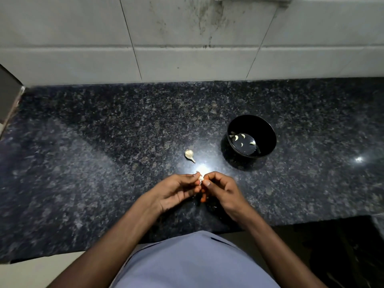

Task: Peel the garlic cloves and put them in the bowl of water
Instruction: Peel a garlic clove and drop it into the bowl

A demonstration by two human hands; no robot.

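Pinching one garlic clove (200,178), left hand (176,191) and right hand (223,191) share the grip; about five cloves (243,139) sit in one bowl (268,129).

No text, label, brand, number or sign can be read anywhere in the view.
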